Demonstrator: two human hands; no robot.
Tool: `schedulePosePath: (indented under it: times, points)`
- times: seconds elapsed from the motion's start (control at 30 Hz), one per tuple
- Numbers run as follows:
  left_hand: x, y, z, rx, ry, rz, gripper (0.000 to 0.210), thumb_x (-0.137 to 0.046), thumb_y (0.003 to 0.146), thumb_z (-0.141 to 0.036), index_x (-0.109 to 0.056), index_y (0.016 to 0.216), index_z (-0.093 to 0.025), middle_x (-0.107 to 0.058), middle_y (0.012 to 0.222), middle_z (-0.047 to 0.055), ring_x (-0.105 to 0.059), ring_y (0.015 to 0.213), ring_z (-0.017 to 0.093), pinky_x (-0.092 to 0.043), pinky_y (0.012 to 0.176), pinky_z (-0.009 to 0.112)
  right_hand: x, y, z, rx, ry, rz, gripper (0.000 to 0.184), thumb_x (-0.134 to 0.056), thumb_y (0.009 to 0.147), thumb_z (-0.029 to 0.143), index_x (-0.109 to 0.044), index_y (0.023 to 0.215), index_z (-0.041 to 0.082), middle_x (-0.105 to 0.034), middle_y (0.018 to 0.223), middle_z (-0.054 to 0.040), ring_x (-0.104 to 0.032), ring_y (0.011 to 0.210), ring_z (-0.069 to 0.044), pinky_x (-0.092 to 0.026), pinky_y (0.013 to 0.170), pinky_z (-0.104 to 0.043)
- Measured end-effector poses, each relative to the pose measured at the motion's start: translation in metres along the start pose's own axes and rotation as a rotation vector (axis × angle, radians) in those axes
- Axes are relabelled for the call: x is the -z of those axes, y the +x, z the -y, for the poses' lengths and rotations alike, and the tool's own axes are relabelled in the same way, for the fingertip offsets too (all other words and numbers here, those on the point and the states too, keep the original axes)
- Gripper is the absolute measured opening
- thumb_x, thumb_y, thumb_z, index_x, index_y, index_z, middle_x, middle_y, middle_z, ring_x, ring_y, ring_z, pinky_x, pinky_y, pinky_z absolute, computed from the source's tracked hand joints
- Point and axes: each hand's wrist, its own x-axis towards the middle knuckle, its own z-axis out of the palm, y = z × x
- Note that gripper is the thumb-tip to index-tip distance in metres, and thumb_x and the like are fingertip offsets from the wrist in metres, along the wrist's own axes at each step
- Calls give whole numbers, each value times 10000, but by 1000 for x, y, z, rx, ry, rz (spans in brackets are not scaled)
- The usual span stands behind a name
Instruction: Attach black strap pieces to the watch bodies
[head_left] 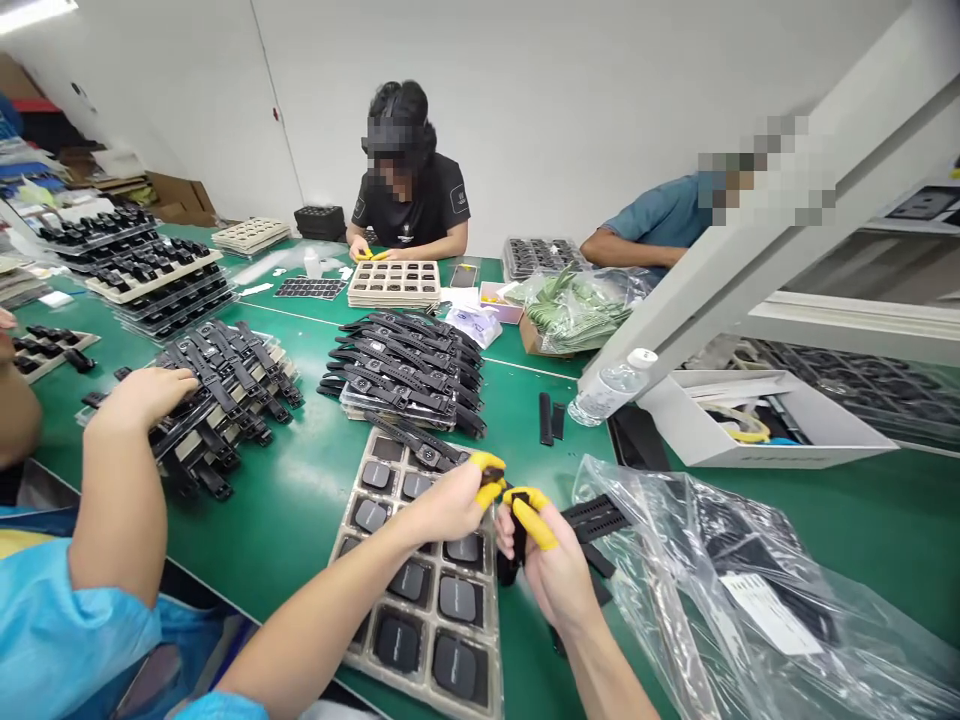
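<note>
Green table: the broad work surface carries everything named below.
Clear bag: a crumpled plastic bag with a white label lies to the right of both hands, dark contents showing through.
Compartment tray: the pale tray sits below the left forearm, most of its visible cells filled with square dark pieces.
White box: an open carton stands beyond the bag, near a clear bottle.
Watch stack: layered watches with black straps rise just past the tray's far end.
Right hand: thumb and forefinger, in yellow covers, are closed on a black strap; the hand is over the table, just right of the tray.
Left hand: its covered thumb and finger pinch a small dark piece (too small to identify); the hand is above the tray's right edge, close to the other hand's fingertips.
Loose straps: black, perforated ones lie just right of the right hand.
</note>
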Motion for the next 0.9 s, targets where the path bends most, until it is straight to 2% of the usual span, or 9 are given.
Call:
schedulePosePath:
  times: [0.1, 0.17, 0.23, 0.37, 0.43, 0.67, 0.9]
  points:
    - [-4, -5, 11, -174, 89, 88, 415, -445, 910, -86, -553, 1304, -157, -654, 1319, 154, -615, 1277, 246, -513, 1104, 410, 4, -3, -10, -54, 43, -52, 382, -751, 863, 583, -573, 953, 256, -561, 674, 29, -458, 534, -131, -396, 460, -253]
    - [-3, -8, 12, -223, 129, 88, 523, -436, 848, -25, -552, 1340, -158, -645, 1355, 139, -582, 1327, 236, -483, 1151, 404, 6, -6, -13, -71, 43, -47, 388, -734, 875, 595, -552, 930, 258, -541, 653, 42, -409, 494, -113, -360, 435, -240]
    - [-2, -8, 11, -222, 155, 84, 572, -429, 838, -18, -540, 1380, -161, -642, 1375, 131, -570, 1344, 228, -470, 1172, 401, 8, -8, -16, -115, 38, 0, 412, -726, 878, 606, -535, 863, 241, -524, 636, 43, -377, 480, -98, -332, 428, -232]
    - [0, -5, 13, -253, 229, 190, 581, -447, 830, -28, -569, 1381, -168, -632, 1407, 137, -566, 1353, 241, -460, 1182, 419, 12, -9, -21, -253, 42, 110, 427, -728, 878, 604, -556, 825, 217, -509, 591, 41, -338, 452, -84, -287, 427, -237]
    - [-1, -4, 15, -268, 232, 212, 570, -441, 830, -25, -587, 1364, -160, -635, 1400, 146, -572, 1345, 246, -467, 1172, 424, 14, -9, -21, -290, 92, 101, 411, -738, 878, 580, -552, 820, 219, -481, 572, 50, -310, 446, -81, -253, 425, -233]
    - [-7, -9, 12, -239, 204, 112, 528, -425, 867, -52, -565, 1368, -142, -638, 1332, 160, -570, 1307, 255, -492, 1141, 419, 12, -6, -6, -302, 185, 60, 466, -795, 811, 587, -500, 771, 230, -427, 559, 59, -300, 443, -83, -226, 419, -229]
    - [0, -11, -2, -228, 255, 148, 449, -402, 1002, -222, -522, 1422, -118, -605, 1289, 166, -565, 1265, 247, -485, 1130, 380, 18, -4, -9, -330, 239, 38, 493, -806, 813, 565, -466, 731, 218, -376, 541, 76, -229, 433, -52, -197, 395, -196]
